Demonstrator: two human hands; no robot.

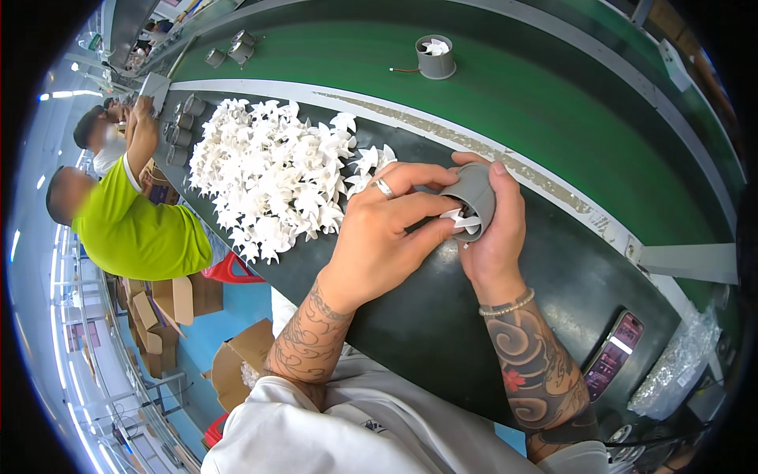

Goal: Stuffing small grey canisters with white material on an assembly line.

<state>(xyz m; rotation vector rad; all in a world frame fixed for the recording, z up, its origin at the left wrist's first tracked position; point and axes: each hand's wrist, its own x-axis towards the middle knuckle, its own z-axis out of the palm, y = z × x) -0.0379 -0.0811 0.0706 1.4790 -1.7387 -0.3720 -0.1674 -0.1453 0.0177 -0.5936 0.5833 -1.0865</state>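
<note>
a: doing what with the left hand (387, 237)?

b: reaching into the mouth of the gray housing (478, 191), pinching the white fan wheel (466, 223) between thumb and forefinger, wearing a silver ring (384, 188) on another finger.

a: and doing what with the right hand (501, 225)?

b: grasping the same housing from the right, curling thumb and fingers around the outer wall, holding it tilted above the dark tabletop (418, 332).

a: seeing the fan wheel clearly?

b: only partly; seeing white blades just inside the opening, losing the remainder behind fingertips and wall.

a: noticing anything left of the hands?

b: finding a big heap of white fan wheels (268, 170) spreading over the tabletop, then spotting gray cylindrical parts (180, 136) beyond, near the far end.

a: looking past the table edge?

b: seeing a second housing (437, 68) standing upright on the green belt (568, 103), holding another fan wheel (436, 47) inside and trailing a short reddish wire (404, 70).

a: checking the right side too?

b: spotting a phone (613, 355) lying near the tattooed right forearm (541, 375), showing a lit screen, and resting beside a clear plastic bag (675, 367).

a: seeing anyone nearby?

b: glimpsing a person in a yellow-green shirt (146, 229) farther left, stretching an arm toward the table.
</note>
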